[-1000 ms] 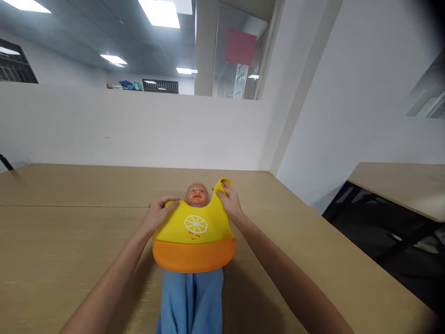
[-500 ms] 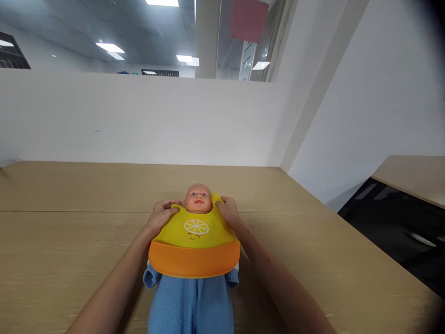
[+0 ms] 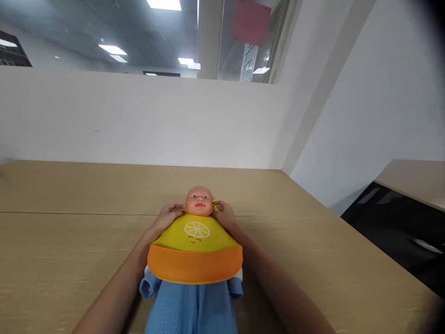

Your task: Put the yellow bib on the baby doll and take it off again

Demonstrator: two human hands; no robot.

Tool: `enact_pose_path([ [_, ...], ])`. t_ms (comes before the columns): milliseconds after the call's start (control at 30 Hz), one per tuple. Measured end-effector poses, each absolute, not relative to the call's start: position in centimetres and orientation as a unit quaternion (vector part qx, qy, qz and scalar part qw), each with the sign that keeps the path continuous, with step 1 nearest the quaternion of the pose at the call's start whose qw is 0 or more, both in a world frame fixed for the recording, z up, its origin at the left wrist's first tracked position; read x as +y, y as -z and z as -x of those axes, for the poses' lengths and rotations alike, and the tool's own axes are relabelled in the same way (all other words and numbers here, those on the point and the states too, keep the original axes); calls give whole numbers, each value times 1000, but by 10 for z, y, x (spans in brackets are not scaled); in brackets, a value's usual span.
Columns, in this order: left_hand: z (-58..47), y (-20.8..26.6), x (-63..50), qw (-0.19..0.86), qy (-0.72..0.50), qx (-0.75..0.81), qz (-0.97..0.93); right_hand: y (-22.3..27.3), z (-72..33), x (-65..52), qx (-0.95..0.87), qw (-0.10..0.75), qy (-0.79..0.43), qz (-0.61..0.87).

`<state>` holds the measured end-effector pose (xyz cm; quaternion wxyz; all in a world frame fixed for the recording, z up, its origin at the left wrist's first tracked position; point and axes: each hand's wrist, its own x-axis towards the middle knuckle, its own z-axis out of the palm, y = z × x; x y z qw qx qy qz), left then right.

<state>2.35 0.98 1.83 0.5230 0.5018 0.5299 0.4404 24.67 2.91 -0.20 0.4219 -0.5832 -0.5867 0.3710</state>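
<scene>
A baby doll [image 3: 199, 199] in blue fleece clothes [image 3: 194, 308] lies face up on the table, its head pointing away from me. Over its chest is a bib [image 3: 174, 239], yellow with a lemon-slice print and a wide orange catch pocket along the bottom. My left hand [image 3: 169, 217] is closed at the bib's upper left corner, beside the doll's neck. On the other side, my right hand [image 3: 224, 216] pinches the upper right neck strap, a bit of yellow showing above the fingers. Most fingertips are hidden behind the doll's neck and the bib.
The wooden table [image 3: 86, 260] has a seam running across it. A white wall [image 3: 139, 120] rises at its far edge, with glass above. To the right stand a white side wall [image 3: 365, 102] and a black surface [image 3: 392, 232] under a wooden top.
Both hands have closed in around the doll's neck. The bib's right strap, upright before, is now folded down behind the neck, largely covered by my right hand.
</scene>
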Motion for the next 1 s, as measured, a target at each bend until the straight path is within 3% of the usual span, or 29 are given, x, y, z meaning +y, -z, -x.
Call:
enact_pose_path([
  [300,-22,-7,16,588,-434,472,-493,15,-248,38,-607,430,-390,543],
  [633,-18,-10,18,562,-447,468,-515,19,-251,42,-643,432,-422,470],
  [1000,-17,12,25,684,-454,371,-434,15,-249,40,-657,404,-439,460],
])
